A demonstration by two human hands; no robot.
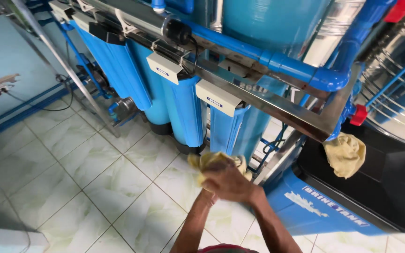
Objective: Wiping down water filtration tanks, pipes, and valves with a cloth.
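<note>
Both my hands meet low in the middle of the head view, clasped on a yellow cloth (210,160). My right hand (229,181) lies on top with its fingers closed around the bunched cloth. My left hand (207,194) is mostly hidden beneath the right one, and only its wrist and part of its fingers show against the cloth. The cloth sticks out above and to the left of my knuckles. It hangs just in front of the lower ends of the blue filter housings (183,110).
A steel frame (277,108) carries the blue housings, blue pipes (301,70) and a large blue tank. At the right stands a blue tank with a black lid (385,180); a second yellow cloth (345,154) hangs over it near a red valve handle (359,115). White floor tiles (71,173) spread left.
</note>
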